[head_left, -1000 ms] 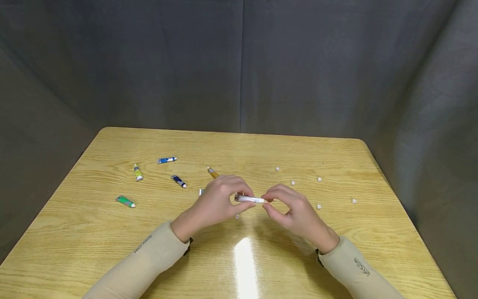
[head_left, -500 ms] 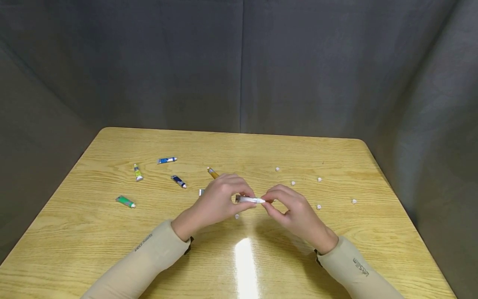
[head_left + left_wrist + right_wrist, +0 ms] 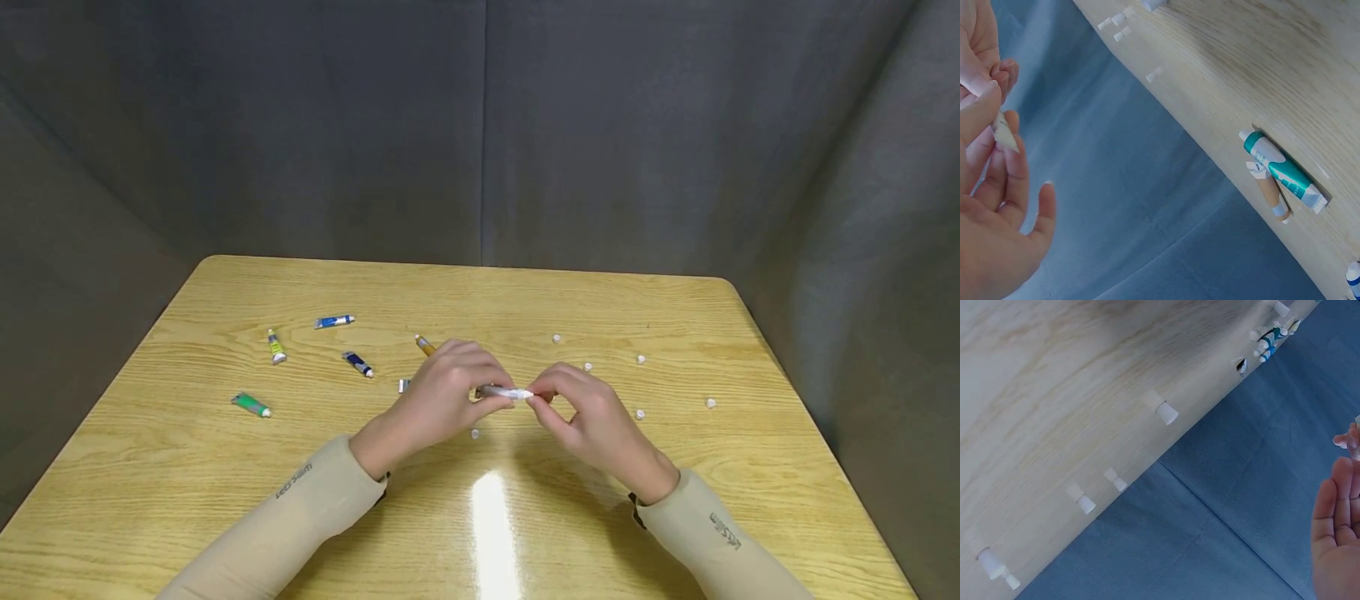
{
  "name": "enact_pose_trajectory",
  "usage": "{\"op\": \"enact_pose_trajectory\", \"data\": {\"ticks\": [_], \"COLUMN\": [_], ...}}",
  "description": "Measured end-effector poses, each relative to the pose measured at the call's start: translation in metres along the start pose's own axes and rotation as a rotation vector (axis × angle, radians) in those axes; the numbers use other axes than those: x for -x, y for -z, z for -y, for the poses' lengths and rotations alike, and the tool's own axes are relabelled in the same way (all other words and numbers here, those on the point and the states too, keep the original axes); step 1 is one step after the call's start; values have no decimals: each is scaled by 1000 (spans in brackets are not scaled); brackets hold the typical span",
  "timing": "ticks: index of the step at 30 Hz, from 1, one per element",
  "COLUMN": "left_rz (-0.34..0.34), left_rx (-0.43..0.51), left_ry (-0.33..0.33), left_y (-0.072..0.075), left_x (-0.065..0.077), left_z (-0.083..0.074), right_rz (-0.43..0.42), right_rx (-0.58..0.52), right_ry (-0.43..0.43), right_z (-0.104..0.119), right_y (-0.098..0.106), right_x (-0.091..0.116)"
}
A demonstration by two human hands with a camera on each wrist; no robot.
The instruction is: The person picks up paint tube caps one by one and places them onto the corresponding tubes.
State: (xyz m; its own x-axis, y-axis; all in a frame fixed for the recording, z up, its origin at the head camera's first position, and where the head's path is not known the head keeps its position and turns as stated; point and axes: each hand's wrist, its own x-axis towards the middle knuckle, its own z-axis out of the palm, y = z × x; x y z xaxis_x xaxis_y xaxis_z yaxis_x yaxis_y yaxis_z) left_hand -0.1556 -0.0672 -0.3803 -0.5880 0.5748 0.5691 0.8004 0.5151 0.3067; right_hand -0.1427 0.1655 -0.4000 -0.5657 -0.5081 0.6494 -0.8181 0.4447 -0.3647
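Note:
My left hand [image 3: 446, 387] pinches a small white paint tube [image 3: 502, 392] between thumb and fingers above the middle of the table. Its narrow white end points right, where the thumb and fingertips of my right hand [image 3: 592, 417] pinch the tip. Those fingertips hide the very end. In the left wrist view the tube's tail [image 3: 1005, 134] sticks out between the left fingers. The right wrist view shows my right palm [image 3: 1338, 544] at its right edge. A white cap [image 3: 475, 434] lies on the table just below the left hand.
Paint tubes in green [image 3: 251, 405], yellow [image 3: 277, 346], blue [image 3: 334, 322], dark blue [image 3: 358, 364] and ochre [image 3: 425, 345] lie left. A teal tube [image 3: 1279, 165] is mostly hidden behind the left hand in the head view. Several white caps [image 3: 641, 360] are scattered right on the wooden table [image 3: 480, 300].
Both hands and the white tube have risen slightly in the head view, the tube turning a little. The right fingertips stay at its tip throughout. The other tubes and caps stay put.

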Motion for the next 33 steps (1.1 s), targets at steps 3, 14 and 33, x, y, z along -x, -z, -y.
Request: {"op": "enact_pose_trajectory", "data": {"ticks": [3, 14, 33], "left_rz": [17, 59, 137], "left_rx": [2, -69, -77], "left_ry": [10, -15, 83], "left_y": [-1, 1, -3], "left_x": [0, -4, -22], "left_z": [0, 3, 37], "right_rz": [-2, -23, 16], "right_rx": [8, -4, 97], "right_ry": [0, -28, -112], "right_z": [-1, -5, -19], "right_y": [-1, -2, 1], "right_x": [1, 4, 12]}}
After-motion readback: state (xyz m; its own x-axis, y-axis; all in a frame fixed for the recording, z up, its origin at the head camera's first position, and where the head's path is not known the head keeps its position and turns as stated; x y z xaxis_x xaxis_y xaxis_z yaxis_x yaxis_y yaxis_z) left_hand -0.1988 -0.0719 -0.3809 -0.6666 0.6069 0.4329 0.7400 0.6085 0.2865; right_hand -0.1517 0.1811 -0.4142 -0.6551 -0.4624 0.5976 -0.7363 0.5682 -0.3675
